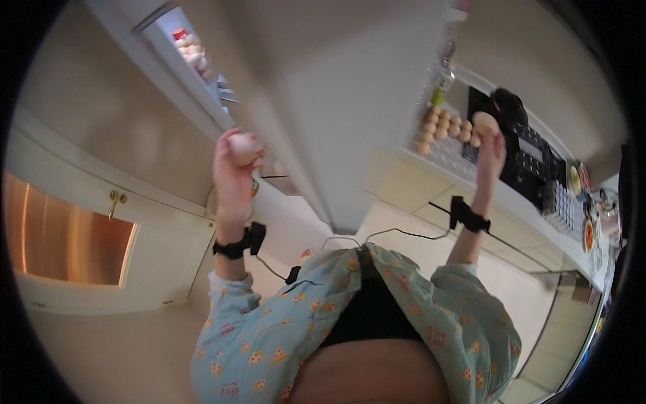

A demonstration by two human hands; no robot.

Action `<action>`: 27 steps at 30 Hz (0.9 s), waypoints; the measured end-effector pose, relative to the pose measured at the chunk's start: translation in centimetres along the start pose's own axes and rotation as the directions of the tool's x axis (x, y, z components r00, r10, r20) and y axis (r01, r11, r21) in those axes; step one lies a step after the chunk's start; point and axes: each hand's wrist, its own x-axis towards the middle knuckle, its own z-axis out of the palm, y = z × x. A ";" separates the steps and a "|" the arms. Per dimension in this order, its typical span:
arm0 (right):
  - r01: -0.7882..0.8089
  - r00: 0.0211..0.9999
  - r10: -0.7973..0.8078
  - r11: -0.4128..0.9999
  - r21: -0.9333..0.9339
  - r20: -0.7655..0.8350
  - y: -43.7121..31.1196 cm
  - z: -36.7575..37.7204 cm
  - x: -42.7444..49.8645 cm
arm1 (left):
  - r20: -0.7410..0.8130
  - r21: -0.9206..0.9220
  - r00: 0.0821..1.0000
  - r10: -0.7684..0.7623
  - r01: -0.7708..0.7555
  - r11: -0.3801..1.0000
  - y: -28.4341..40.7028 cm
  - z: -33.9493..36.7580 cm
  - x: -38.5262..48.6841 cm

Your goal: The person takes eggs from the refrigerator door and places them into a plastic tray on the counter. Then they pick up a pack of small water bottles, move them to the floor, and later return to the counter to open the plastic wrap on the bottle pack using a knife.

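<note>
My left hand [233, 174] is raised at the left, its fingers closed round a pale egg [244, 148]. At the right, my right hand [490, 156] holds a light brown egg [485, 123] by its lower side, above the counter's edge. Just left of that hand, several brown eggs [441, 129] stand in rows in a clear plastic egg tray [450, 154]. More pale eggs [194, 53] show in a lit opening at the upper left, beside a red item. A black strap with a cable is round each wrist.
A tall pale panel [348, 101] stands between my hands. The right-hand counter [525, 202] holds a black appliance [530, 151], a bottle with a green label [442, 87], a rack-like stack [565, 212] and several bowls. A white door [166, 252] with a brass handle is at the left.
</note>
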 end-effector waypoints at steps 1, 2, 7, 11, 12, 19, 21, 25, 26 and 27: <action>0.052 0.998 -0.053 0.998 -0.026 -0.027 -3.1 1.3 -0.5 | 0.063 -0.044 0.998 0.020 -0.017 0.999 0.0 1.1 1.1; 0.002 0.996 0.003 0.998 0.064 -0.090 -5.8 2.6 -0.9 | 0.105 0.006 0.994 0.009 -0.009 1.000 -0.1 2.0 1.9; 0.283 0.947 -0.276 0.959 0.022 -0.163 -14.6 7.1 -6.0 | 0.530 0.467 0.846 0.060 -0.350 0.812 1.9 3.5 4.7; 0.386 0.898 -0.386 0.921 -0.041 -0.211 -19.0 9.7 -10.5 | 0.630 0.584 0.763 0.147 -0.590 0.558 2.4 3.5 6.7; 0.384 0.886 -0.392 0.920 -0.079 -0.250 -19.8 10.4 -11.8 | 0.630 0.574 0.775 0.055 -0.512 0.639 2.3 3.6 7.4; 0.345 0.851 -0.420 0.900 -0.266 -0.316 -22.9 15.9 -18.6 | 0.874 0.188 0.417 0.250 -0.764 0.618 0.5 6.3 11.5; 0.338 0.859 -0.415 0.899 -0.277 -0.299 -23.3 16.9 -19.9 | 0.943 0.149 0.287 0.170 -0.819 0.555 0.0 7.3 12.2; 0.303 0.866 -0.398 0.899 -0.316 -0.302 -24.0 18.9 -21.4 | 0.976 0.151 0.213 0.042 -0.805 0.573 0.0 8.5 12.9; 0.283 0.869 -0.389 0.898 -0.338 -0.307 -24.2 19.5 -21.7 | 0.975 0.148 0.217 0.044 -0.787 0.599 0.3 8.5 13.1; 0.275 0.871 -0.386 0.896 -0.350 -0.304 -24.4 20.3 -22.1 | 0.974 0.145 0.221 0.045 -0.769 0.622 0.6 8.5 13.3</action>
